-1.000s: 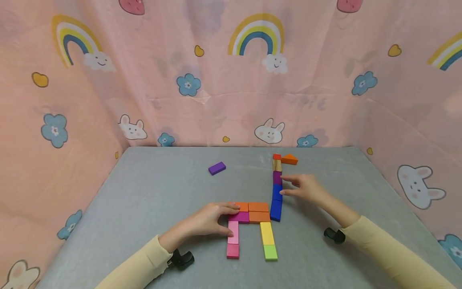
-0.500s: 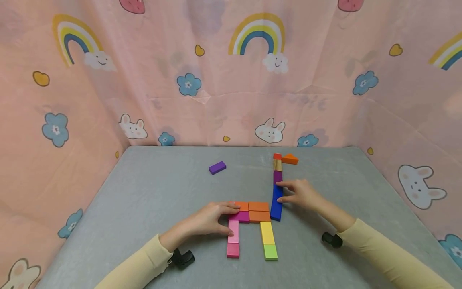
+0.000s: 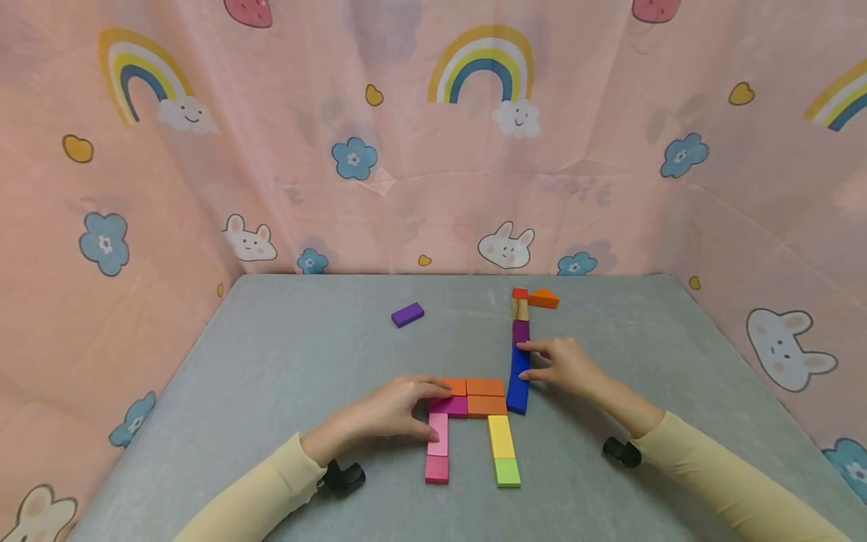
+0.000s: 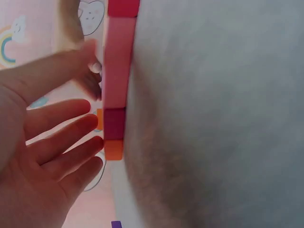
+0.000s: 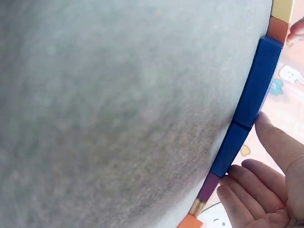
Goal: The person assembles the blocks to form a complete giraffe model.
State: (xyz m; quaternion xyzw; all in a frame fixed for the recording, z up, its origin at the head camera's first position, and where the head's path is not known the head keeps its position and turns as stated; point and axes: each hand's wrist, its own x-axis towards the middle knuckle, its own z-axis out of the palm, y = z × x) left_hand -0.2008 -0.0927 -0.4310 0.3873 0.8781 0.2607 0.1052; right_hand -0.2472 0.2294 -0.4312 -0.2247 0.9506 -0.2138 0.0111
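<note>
In the head view, the left hand point(image 3: 389, 409) rests at the left end of a flat shape of blocks. Its fingertips lie over an orange block point(image 3: 485, 388) row and a magenta block point(image 3: 455, 407), and the thumb reaches a pink block point(image 3: 439, 426). The fingers look straight and loosely spread in the left wrist view. On the right, the right hand point(image 3: 569, 365) touches the tops of two blue blocks point(image 3: 518, 396) with fingertips and thumb. Beyond these, a purple block point(image 3: 521, 331), a wood-coloured block point(image 3: 520, 310) and a small red block point(image 3: 520, 293) continue the line.
An orange triangular block point(image 3: 544, 299) lies beside the red one. Apart from the rest is a violet block point(image 3: 408, 315). Yellow point(image 3: 502, 436), lime green point(image 3: 507, 473) and deep pink point(image 3: 436, 470) blocks extend toward the person. A pink patterned cloth point(image 3: 420, 203) surrounds the grey table point(image 3: 318, 331).
The right hand has come nearer along the line, from beside the purple and blue blocks onto the blue ones. The left hand has barely moved.
</note>
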